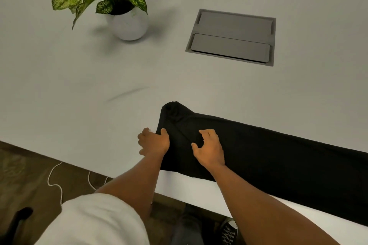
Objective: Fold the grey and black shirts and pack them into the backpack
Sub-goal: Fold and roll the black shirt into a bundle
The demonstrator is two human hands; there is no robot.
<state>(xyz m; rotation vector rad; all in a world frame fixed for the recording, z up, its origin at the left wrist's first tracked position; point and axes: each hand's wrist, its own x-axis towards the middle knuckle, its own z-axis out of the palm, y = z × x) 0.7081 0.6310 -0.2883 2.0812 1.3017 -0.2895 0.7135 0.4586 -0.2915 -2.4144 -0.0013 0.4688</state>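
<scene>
Black shirt (268, 155): folded into a long band, lying on the white tabletop (99, 69) near its front edge; it runs from its left end in the middle of the view out past the right edge of the picture.
Shirt's left end: a rounded bump of cloth stands up at the far corner.
Left hand (154, 141): at the shirt's left edge, fingers curled, thumb on top of the cloth, pinching the edge; the other fingers lie on the tabletop side and are partly hidden.
Right hand (209, 148): on top of the shirt just right of the left hand, fingers bent and spread like a claw, fingertips pressing on the cloth; whether it has gathered any fabric cannot be told.
Arms: both bare forearms reach in from the bottom; a white sleeve (95, 221) covers the left upper arm.
Potted plant (111, 0): green mottled leaves in a round white pot, far left on the tabletop, well apart from the shirt.
Grey hatch (232, 37): a rectangular 2-panel cover set flush in the tabletop, far right of the plant.
Floor (25, 175): brown, with a thin white cord (54, 183) trailing on it.
Shoe (229, 228): black with white laces, below the tabletop edge.
</scene>
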